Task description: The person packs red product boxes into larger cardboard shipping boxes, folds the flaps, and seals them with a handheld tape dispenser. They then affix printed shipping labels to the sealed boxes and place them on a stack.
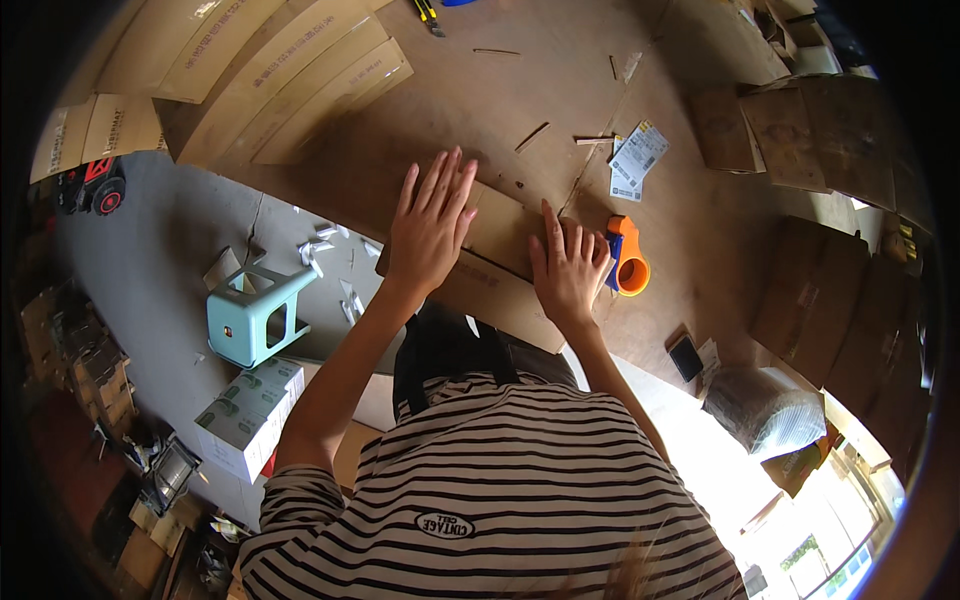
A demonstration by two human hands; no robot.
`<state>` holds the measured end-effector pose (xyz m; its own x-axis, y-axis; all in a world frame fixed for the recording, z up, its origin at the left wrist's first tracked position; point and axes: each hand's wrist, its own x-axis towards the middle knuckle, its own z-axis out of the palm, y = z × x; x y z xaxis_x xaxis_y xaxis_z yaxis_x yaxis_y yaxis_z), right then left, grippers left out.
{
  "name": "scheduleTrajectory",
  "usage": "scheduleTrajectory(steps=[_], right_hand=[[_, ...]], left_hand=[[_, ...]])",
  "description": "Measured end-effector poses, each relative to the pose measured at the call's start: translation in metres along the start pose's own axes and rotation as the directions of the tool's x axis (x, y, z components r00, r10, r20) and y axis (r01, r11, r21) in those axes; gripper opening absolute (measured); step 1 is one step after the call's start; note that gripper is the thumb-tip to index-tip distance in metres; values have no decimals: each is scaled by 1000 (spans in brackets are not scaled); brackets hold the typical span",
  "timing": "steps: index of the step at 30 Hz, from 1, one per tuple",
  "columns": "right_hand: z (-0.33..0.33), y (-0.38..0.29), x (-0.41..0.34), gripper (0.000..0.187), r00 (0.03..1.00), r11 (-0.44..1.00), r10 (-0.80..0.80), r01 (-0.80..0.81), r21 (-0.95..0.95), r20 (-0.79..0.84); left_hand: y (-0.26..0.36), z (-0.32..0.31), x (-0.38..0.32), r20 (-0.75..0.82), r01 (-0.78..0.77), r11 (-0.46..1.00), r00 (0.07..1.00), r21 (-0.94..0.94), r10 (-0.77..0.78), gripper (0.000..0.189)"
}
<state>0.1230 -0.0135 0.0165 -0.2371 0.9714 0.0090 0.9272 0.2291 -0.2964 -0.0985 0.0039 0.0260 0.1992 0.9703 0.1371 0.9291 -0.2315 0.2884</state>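
A long cardboard box lies at the near edge of the work table, right in front of my body. My left hand rests flat across its left end, fingers stretched out and slightly apart. On the right end, my right hand presses down with the index finger extended and the other fingers a little bent. Neither hand is closed around anything. Just beyond my right hand, an orange and blue tape dispenser sits on the table. Parts of the box are hidden under both hands.
Printed labels and cardboard scraps lie on the brown tabletop. Stacked cartons stand at the upper left, more cartons at the right. A phone lies near bubble wrap. A turquoise stool is on the floor.
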Motion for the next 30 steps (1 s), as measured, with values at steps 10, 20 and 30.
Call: scheduleTrajectory(steps=[10,20,30], right_hand=[[93,173,-46,72,717,735,676,-672,86,-173],[7,176,-12,41,802,364,475,-553,750,362],[-57,46,-15,33,570,220,-392,-705,675,723]], left_hand=[[-7,3,6,15,-63,997,998,41,62,52],[-10,9,3,-2,-29,996,1000,83,29,52],[-13,16,-4,-31,-15,1000,999,-13,15,54]])
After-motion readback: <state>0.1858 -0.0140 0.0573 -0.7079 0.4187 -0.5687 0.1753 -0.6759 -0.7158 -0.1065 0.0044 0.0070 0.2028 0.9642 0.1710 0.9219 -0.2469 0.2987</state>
